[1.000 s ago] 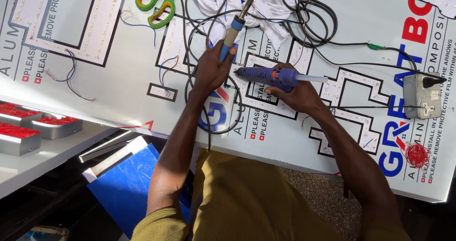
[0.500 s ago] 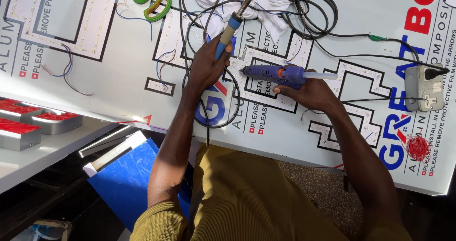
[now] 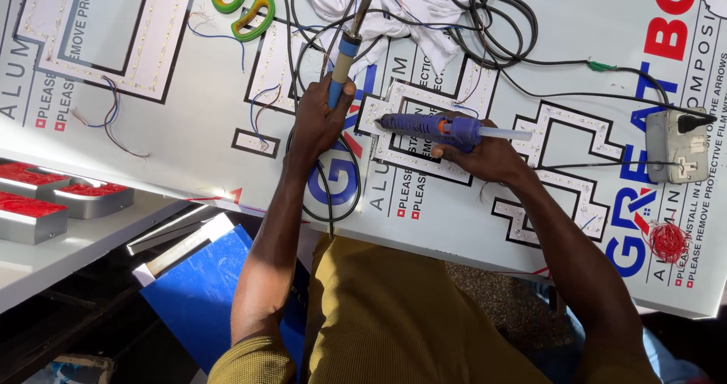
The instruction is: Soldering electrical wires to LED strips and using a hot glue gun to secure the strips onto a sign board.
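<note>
Little has shifted: the left hand [image 3: 322, 123] still grips the soldering iron [image 3: 348, 47] upright, right hand [image 3: 485, 157] clasping the glue gun [image 3: 435, 126], nozzle down on the LED letter [image 3: 424, 138].

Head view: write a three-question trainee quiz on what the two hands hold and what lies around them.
1. True or false: the left hand grips the blue-handled soldering iron.
2. Which way does the nozzle of the purple glue gun in the right hand point in the picture? A) left B) right C) toward the scissors
3. Fill in: the scissors on the white panel have handles coloured ____.

Key
1. True; the iron's cord runs down past the wrist.
2. A; the tip sits over the black-edged letter shape, with the glue stick jutting out to the right.
3. Green; they lie apart from both hands, at the panel's top edge.
</note>
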